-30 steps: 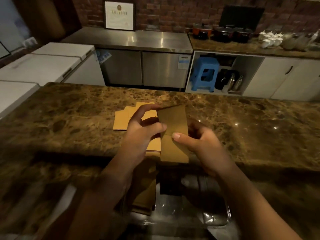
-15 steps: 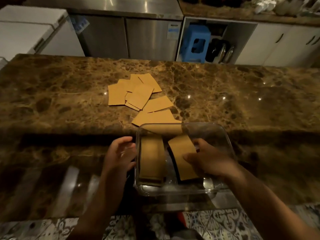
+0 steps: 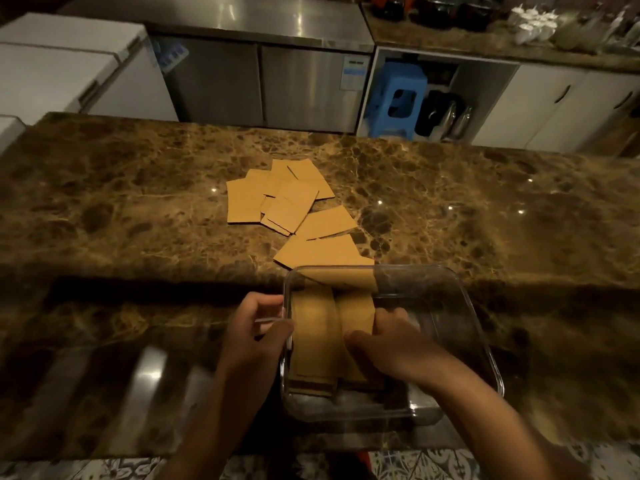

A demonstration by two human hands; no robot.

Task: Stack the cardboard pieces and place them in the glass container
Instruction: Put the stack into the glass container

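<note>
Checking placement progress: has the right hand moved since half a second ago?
Yes. The right hand slid left inside the glass container, toward its left wall, pressing cardboard against the stack.

We see a polished brown marble tabletop, glossy with light glints. The cardboard pieces look matt tan, with rough cut edges. The glass container is clear and smooth. Behind stand brushed steel cabinets, softly reflective, and a blue plastic stool.

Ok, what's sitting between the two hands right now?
In the head view, the glass container's left wall and a cardboard stack lie between the left hand and right hand.
</note>
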